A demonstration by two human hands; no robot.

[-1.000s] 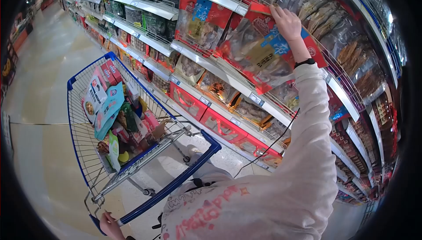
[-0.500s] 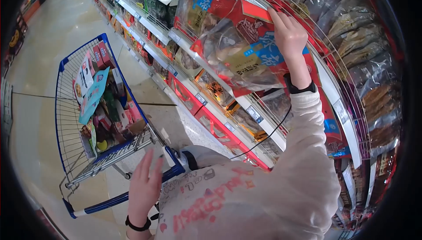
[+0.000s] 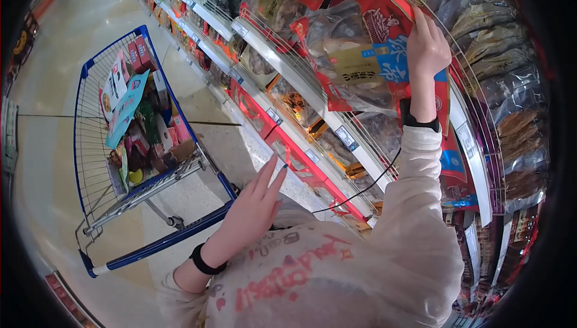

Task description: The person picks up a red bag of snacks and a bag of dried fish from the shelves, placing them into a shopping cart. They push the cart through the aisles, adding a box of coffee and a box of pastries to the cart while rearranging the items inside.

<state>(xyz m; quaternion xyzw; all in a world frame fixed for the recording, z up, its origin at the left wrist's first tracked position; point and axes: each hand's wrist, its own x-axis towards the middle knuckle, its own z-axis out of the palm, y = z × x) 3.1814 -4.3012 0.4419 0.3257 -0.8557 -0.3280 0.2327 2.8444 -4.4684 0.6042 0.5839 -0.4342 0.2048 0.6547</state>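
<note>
My right hand grips the upper edge of a large red bag of dried food. The bag has a clear window, a gold label and blue panels with white characters; it hangs tilted in front of the shelf. Behind it, a similar red bag stays on the rack. My left hand is in the air before my body, fingers stretched out and holding nothing. Close to it is the blue handle of a shopping cart.
Several boxes and packets, among them a turquoise packet, fill part of the cart. Shelves with price-tag rails run along the right. Wire racks hold bags of dried fish. A dark cable crosses near my right sleeve.
My right hand has moved right with the bag, whose upper flap now stands up. My left hand has risen and shifted right, away from the cart handle.
</note>
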